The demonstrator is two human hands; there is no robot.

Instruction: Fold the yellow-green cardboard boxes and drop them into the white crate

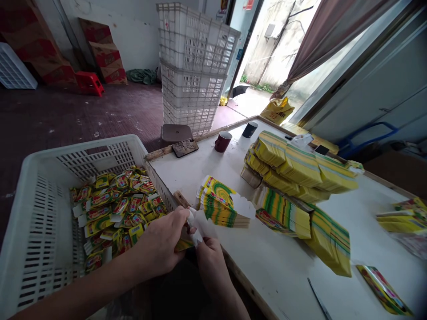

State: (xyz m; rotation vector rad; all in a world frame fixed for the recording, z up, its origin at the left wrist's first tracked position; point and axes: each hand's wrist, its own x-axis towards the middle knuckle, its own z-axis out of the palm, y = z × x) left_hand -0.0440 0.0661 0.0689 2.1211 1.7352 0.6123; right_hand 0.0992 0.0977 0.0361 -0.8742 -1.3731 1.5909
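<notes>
My left hand [163, 242] and my right hand [211, 260] meet at the table's near edge, both closed on one small printed carton [184, 244]. Its yellow side peeks out under the left fingers, and pale white card shows between the hands; the rest is hidden by my fingers. White wrapping covers some fingertips. Just beyond, a leaning stack of flat yellow-green cartons [218, 204] rests on the white table [247, 262]. To the left, a white plastic crate [36, 213] holds many small yellow cartons [123, 200], some with white flaps sticking out.
Bundled flat cartons [296, 164] are piled across the table. A phone [185, 147], a maroon mug [223, 142] and a dark cup [250, 129] stand along the far edge. A thin metal blade [318, 298] lies near right. Stacked crates [196, 66] rise behind a stool [176, 132].
</notes>
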